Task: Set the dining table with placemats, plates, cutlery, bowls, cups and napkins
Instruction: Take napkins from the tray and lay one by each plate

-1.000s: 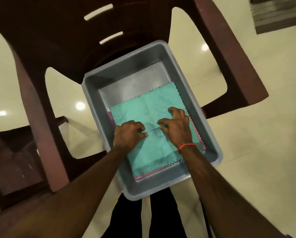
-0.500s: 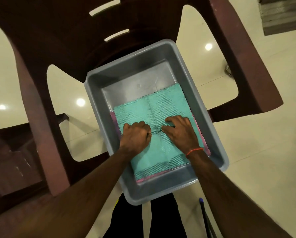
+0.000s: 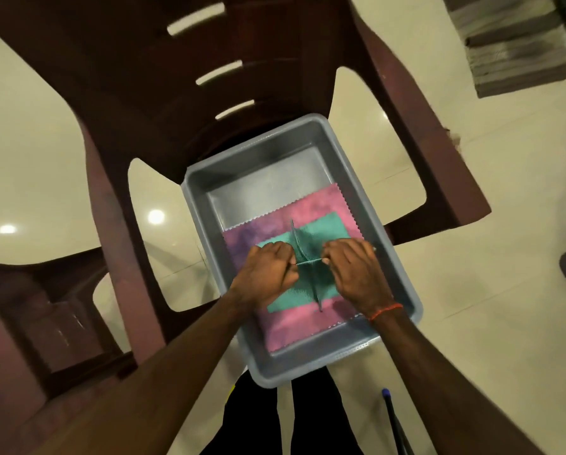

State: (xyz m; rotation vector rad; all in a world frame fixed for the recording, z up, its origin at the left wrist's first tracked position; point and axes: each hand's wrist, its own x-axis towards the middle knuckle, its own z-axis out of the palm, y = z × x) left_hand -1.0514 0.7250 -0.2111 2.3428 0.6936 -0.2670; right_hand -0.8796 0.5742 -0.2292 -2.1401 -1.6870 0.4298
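Both hands [image 3: 311, 274] pinch teal woven napkin [image 3: 321, 238], zigzag-edged, over pink one [image 3: 294, 320].

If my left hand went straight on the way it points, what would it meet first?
Likely the raised fold of the teal cloth that the left hand pinches; the right hand lies just beyond.

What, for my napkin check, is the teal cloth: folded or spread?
Teal cloth: half folded; left hand and right hand pinch its middle up.

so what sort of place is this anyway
Most likely a room in a home: a glossy cream tiled floor, a maroon plastic chair bearing a grey tub with a teal napkin over a pink napkin, and a striped mat at top right.
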